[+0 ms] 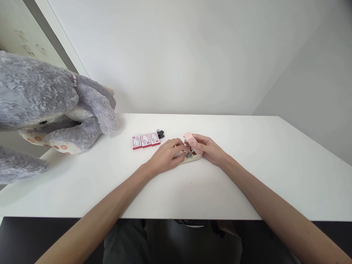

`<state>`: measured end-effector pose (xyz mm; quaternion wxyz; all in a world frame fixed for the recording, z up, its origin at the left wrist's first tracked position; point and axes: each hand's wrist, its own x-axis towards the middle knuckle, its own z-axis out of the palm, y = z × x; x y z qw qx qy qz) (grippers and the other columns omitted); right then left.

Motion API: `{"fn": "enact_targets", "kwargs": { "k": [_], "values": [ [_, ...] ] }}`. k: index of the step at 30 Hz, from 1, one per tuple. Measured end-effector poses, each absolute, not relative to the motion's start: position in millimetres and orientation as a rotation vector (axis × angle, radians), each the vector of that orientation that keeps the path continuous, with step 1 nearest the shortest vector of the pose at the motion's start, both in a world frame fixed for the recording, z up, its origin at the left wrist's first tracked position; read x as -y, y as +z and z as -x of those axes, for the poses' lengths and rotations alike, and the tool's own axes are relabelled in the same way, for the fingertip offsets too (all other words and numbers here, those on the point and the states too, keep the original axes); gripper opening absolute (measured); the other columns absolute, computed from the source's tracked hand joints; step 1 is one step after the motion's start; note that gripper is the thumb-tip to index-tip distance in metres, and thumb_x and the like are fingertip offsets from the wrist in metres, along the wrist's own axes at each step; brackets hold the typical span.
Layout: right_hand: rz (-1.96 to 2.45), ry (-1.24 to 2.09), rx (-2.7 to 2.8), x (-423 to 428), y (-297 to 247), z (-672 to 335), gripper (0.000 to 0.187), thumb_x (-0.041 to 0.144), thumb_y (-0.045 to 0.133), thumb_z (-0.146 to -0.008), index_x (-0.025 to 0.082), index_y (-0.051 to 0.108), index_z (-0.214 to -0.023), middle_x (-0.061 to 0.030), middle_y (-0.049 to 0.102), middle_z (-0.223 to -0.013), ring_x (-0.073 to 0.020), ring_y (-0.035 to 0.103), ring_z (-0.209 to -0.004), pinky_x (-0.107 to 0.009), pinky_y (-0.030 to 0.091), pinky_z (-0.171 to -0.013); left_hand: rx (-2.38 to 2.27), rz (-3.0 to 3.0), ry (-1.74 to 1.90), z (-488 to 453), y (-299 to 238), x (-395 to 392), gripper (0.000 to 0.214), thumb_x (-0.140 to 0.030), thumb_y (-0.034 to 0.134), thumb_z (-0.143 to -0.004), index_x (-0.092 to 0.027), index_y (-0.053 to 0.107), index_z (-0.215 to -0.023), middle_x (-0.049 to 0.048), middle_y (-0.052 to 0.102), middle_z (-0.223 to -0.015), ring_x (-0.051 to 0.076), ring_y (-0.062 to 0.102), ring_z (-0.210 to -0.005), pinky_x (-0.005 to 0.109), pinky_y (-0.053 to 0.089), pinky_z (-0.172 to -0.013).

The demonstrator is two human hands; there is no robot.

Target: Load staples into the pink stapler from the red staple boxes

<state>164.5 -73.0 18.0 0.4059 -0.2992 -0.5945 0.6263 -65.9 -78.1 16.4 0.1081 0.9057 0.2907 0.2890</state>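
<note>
A pink and cream stapler lies on the white table, its pink top swung up. My right hand grips the stapler from the right, fingers curled around the raised top. My left hand rests on the table against the stapler's left side, fingertips pinched at its open metal channel; whatever they hold is too small to make out. Three small red and white staple boxes lie in a row just behind my left hand, with a small black object at their right end.
A big grey plush toy sits on the table's far left, its paws toward the middle. White walls stand behind and to the right. The near table edge runs just above my lap.
</note>
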Motion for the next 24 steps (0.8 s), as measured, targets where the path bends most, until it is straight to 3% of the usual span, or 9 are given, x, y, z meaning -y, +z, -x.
{"fn": "enact_targets", "kwargs": {
  "k": [6, 18, 24],
  "values": [
    [0.733, 1.586, 1.525, 72.7, 18.8, -164.5, 0.036, 0.052, 0.078, -0.089, 0.028, 0.076, -0.117, -0.0051, 0.07, -0.106, -0.0224, 0.061, -0.098, -0.035, 0.05, -0.084, -0.877, -2.647, 0.827, 65.2, 19.0, 79.7, 0.023, -0.02, 0.051, -0.099, -0.025, 0.071, -0.111, 0.0061, 0.069, -0.116, 0.021, 0.064, -0.104, 0.037, 0.051, -0.093],
    [0.685, 1.588, 1.603, 76.5, 25.8, -162.3, 0.033, 0.056, 0.075, -0.09, 0.024, 0.075, -0.1, -0.0039, 0.066, -0.09, -0.0203, 0.059, -0.082, -0.035, 0.05, -0.073, -0.889, -2.621, 0.806, 62.3, 24.9, 82.0, 0.018, -0.02, 0.055, -0.095, -0.024, 0.07, -0.104, 0.0066, 0.069, -0.114, 0.023, 0.064, -0.103, 0.037, 0.051, -0.093],
    [0.704, 1.623, 1.554, 75.2, 23.8, -162.5, 0.043, 0.053, 0.079, -0.088, 0.027, 0.075, -0.121, -0.0066, 0.072, -0.106, -0.0239, 0.066, -0.096, -0.037, 0.053, -0.082, -0.898, -2.61, 0.783, 62.4, 26.5, 83.5, 0.018, -0.025, 0.052, -0.099, -0.024, 0.07, -0.105, 0.0078, 0.067, -0.114, 0.023, 0.063, -0.103, 0.036, 0.052, -0.089]
  ]
}}
